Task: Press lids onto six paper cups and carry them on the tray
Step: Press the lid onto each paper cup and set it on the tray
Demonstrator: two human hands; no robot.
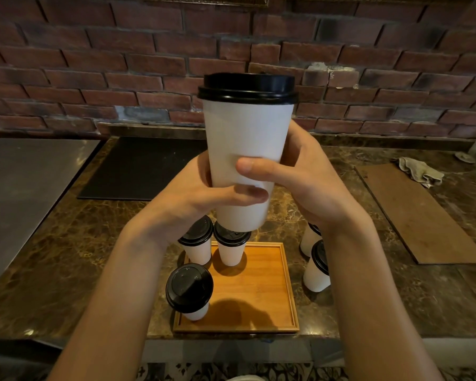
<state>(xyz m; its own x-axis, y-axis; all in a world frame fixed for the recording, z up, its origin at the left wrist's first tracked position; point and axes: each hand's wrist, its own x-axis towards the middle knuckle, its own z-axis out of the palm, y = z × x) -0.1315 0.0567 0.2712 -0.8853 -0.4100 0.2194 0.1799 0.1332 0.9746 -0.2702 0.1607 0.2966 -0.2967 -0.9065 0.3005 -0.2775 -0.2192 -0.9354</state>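
Both grips close on one thing. The left grip (204, 193) wraps the lower half of a tall white paper cup (248, 133), thumb across its front, and the right grip (300, 182) curls round the other side, thumb pressed just above. The cup is held upright in the air above the counter (66, 257), its black lid (248, 86) sitting level on the rim and seemingly seated.

The step in hand looks like placing. This cup is capped and belongs on the wooden tray (259, 284) below. Three lidded cups (188, 290) already stand at the tray's left and far side, so the next move calls for lowering the cup straight down into the bare right half without knocking them.

Two more lidded cups (318, 270) wait on the counter just right of the tray, one partly hidden by the forearm. A black mat (138, 169), a wooden board (418, 215) and a crumpled cloth (421, 171) lie well apart.
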